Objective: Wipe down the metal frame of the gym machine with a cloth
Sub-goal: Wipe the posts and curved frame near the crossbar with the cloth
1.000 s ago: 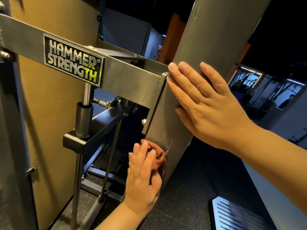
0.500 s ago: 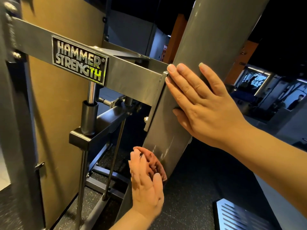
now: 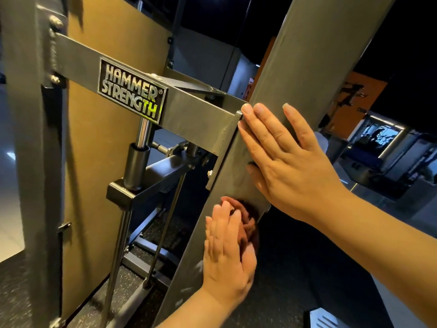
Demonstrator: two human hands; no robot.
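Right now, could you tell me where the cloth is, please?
In the head view, the reddish cloth is low and centre, pressed by the left hand against the slanted grey post, just below the right hand lying flat on that post.

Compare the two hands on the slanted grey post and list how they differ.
The right hand lies higher on the post; the left hand sits lower. The right hand is bare against the metal; the left hand presses a reddish cloth to it. The right hand looks sharp, the left hand blurred. Both rest on the same post with fairly straight fingers.
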